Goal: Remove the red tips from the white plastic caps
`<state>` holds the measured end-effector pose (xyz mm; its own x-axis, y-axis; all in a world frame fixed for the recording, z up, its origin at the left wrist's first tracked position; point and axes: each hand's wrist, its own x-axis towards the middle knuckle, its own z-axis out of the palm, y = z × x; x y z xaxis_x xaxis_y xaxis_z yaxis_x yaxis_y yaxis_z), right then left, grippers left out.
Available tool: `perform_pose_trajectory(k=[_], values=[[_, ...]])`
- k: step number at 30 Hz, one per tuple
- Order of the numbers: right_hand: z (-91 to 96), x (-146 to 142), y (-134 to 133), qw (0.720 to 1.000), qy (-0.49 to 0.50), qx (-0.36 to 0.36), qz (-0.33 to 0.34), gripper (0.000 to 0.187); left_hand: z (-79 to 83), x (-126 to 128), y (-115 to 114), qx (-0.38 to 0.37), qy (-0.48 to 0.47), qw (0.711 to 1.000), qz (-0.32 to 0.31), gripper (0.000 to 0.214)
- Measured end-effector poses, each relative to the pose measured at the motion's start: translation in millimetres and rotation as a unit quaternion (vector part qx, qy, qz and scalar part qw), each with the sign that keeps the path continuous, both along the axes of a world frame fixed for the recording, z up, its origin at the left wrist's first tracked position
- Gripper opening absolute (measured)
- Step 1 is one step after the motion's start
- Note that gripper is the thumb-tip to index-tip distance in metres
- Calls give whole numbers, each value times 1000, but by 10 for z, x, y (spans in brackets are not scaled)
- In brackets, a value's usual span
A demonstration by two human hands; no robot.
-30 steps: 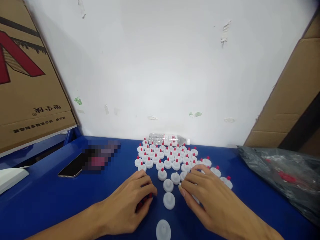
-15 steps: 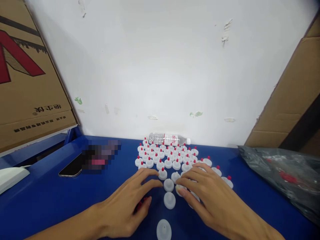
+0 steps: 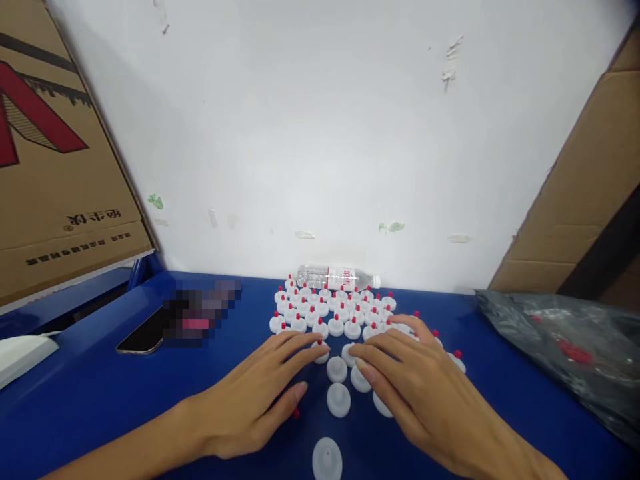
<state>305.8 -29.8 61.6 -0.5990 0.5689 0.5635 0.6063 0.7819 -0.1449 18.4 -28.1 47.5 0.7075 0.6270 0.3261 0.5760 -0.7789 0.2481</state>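
Note:
Several white bottle caps with red tips point(image 3: 336, 313) stand in rows on the blue table point(image 3: 100, 393). Nearer me lie white caps without red tips point(image 3: 339, 399). My left hand point(image 3: 260, 393) lies palm down with its fingers stretched toward a red-tipped cap point(image 3: 321, 352); a small red piece point(image 3: 296, 414) shows under its palm. My right hand point(image 3: 415, 387) rests flat with spread fingers over caps at the right, its fingertips at a white cap point(image 3: 360, 377).
A clear water bottle point(image 3: 339, 276) lies against the white wall behind the caps. A phone point(image 3: 145, 337) lies at the left, cardboard boxes point(image 3: 55, 167) stand at both sides, and a dark plastic bag point(image 3: 565, 347) sits at the right.
My left hand uncurled from a loose fist and its fingers reached forward to the front row. My right hand slid slightly forward and left over the caps.

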Motion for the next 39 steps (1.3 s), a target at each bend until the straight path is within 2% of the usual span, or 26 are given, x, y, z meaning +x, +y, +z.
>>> perform_pose_trajectory(k=[7,12,16,18,21,23,26,29,33,36,39], values=[[21,-21,-24,1000,9,20,-1,18,18,14,77,-10,-16,999,28,48],[40,-29,-38,999,14,39,5,18,-19,-10,151,-20,-19,998,55,21],[37,-53,-37,998,22,65,2,21,-16,-7,177,15,-30,998,61,18],[18,-83,-39,996,25,88,9,19,-7,10,149,62,-52,996,47,19],[-43,-155,-56,994,18,106,25,25,9,42,50,134,-77,988,-27,19],[-103,-217,-78,994,14,106,31,33,10,52,-33,155,-84,982,-67,21],[-187,-306,-117,992,22,116,38,43,-8,48,-127,162,-104,979,-72,22],[-227,-369,-147,991,43,119,50,27,-15,55,-155,190,-116,973,-60,19],[-202,-402,-164,989,54,128,45,16,35,93,-138,155,-90,983,-48,12],[-145,-368,-153,989,33,134,48,11,66,83,-122,127,-76,988,-47,29],[-94,-268,-103,989,19,138,40,12,57,45,-90,113,-99,989,-7,33]])
